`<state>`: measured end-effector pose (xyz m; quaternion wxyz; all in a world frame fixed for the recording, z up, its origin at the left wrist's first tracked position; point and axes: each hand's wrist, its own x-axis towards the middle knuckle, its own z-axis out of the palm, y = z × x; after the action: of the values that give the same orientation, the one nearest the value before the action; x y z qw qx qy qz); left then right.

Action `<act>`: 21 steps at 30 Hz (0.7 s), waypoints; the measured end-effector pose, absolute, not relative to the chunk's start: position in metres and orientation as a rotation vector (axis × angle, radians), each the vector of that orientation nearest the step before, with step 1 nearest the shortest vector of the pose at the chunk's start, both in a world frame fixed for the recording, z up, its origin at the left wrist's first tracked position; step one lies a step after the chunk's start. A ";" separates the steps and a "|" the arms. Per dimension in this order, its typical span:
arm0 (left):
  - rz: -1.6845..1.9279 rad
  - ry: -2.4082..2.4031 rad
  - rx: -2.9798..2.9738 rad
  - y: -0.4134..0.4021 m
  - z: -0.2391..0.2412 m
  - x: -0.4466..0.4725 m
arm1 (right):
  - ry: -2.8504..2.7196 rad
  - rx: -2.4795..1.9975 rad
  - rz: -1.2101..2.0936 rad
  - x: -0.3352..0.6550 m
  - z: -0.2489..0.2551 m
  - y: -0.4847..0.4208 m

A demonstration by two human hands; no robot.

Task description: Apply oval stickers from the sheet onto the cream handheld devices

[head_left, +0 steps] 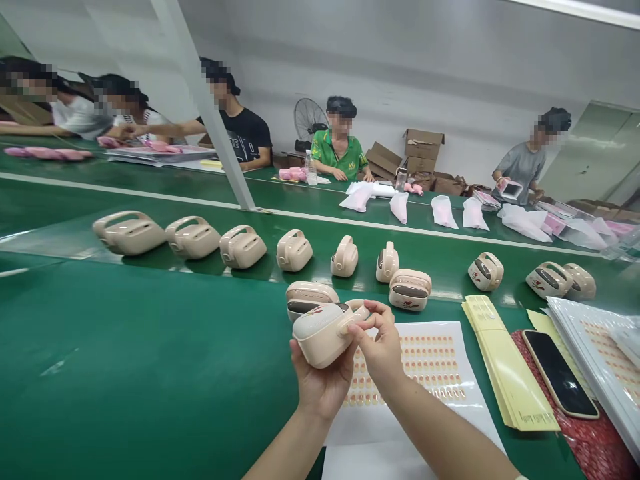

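Observation:
My left hand (324,381) cups a small cream speaker (320,343) from below, tilted, with its pale rounded face and red print turned up. My right hand (384,343) has its thumb and fingers closed around the side of the speaker's carry handle (356,315). Whether anything small sits under those fingertips is hidden. Right behind the held speaker stands another cream speaker (311,293), partly covered by it. Beneath my hands lies a white sheet of small orange stickers (430,357), partly hidden by my right forearm.
More cream speakers (243,247) stand in a row along the green conveyor belt (60,233). To the right are yellow paper strips (505,367), a phone (560,373) and stacked sticker sheets (600,360). Across the belt, several people work among white bags (443,212); a metal post (210,113) rises at left.

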<state>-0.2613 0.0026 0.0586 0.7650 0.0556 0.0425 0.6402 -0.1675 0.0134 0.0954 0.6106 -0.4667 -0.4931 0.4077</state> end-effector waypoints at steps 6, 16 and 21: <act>1.384 0.091 0.119 -0.001 0.065 -0.259 | -1.134 -1.107 0.870 -0.171 0.091 0.012; 1.339 -0.150 0.226 0.001 0.054 -0.259 | -1.348 -1.053 0.413 -0.173 0.076 0.014; 1.262 -0.233 0.264 0.003 0.049 -0.262 | -1.534 -0.979 0.159 -0.166 0.075 0.020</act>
<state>-0.2621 0.0027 0.0492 0.7929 0.1228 -0.1081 0.5870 -0.1656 0.0197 0.0745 0.6110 -0.4244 -0.6647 0.0687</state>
